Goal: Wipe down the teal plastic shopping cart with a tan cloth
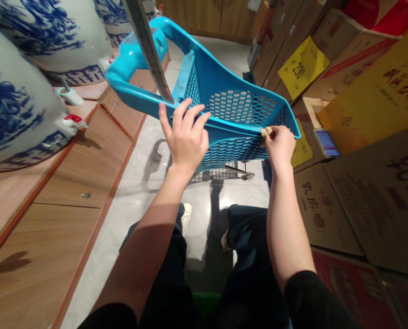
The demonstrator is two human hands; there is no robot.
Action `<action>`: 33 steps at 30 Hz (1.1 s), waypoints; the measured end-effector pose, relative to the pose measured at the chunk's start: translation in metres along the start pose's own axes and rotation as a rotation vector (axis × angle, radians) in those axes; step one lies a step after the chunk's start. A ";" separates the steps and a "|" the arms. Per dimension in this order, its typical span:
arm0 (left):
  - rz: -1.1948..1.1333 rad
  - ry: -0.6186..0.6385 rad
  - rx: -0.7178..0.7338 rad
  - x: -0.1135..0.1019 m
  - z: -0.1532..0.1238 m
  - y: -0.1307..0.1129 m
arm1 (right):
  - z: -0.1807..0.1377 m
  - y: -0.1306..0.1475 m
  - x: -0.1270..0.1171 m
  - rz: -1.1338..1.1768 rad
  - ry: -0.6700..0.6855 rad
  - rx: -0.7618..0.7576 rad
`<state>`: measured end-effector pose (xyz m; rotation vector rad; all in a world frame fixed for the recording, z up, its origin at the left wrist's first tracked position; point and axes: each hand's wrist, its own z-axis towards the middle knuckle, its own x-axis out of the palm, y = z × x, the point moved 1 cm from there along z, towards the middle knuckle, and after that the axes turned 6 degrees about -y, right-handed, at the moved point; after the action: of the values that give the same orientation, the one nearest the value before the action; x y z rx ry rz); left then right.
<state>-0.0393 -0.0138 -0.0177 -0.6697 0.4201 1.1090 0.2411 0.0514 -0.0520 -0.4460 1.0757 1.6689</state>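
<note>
A blue plastic shopping cart [233, 127] with perforated sides stands crosswise in front of me. My left hand [187, 139] lies on its near rim, fingers spread, with nothing held. Toward the cart's right end, my right hand [281, 145] pinches a small beige cloth [266, 132] against the same rim. Most of the cloth is hidden by the fingers. A grey metal pole [151, 52] rises from the rim just beyond my left fingertips. The cart's handle [125, 64] is at the upper left.
Large blue-and-white jars [13, 105] with red-and-white taps stand on a wooden cabinet [83, 160] at left. Stacked cardboard boxes [327, 205] close in on the right, with a yellow price sign [302, 68] reading 230. My feet are on the pale floor [128, 196] between.
</note>
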 end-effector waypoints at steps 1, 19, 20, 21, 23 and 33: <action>-0.009 -0.005 -0.017 0.000 0.000 0.003 | -0.003 0.012 0.006 0.026 0.004 -0.056; -0.331 -0.120 -0.035 0.016 0.001 0.007 | -0.023 0.079 0.020 0.211 0.031 -0.355; -0.321 -0.122 -0.037 0.016 0.001 0.006 | -0.024 0.083 0.021 0.228 0.044 -0.377; -0.312 -0.120 -0.037 0.016 0.002 0.005 | -0.023 0.084 0.021 0.230 0.055 -0.384; -0.315 -0.107 -0.033 0.017 0.002 0.006 | -0.019 0.076 0.018 0.197 0.067 -0.354; -0.385 -0.082 0.041 0.030 -0.001 0.014 | -0.028 0.081 0.030 0.249 0.011 -0.372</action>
<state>-0.0400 0.0097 -0.0403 -0.6347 0.2302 0.7576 0.1510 0.0419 -0.0532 -0.5776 0.8532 2.1030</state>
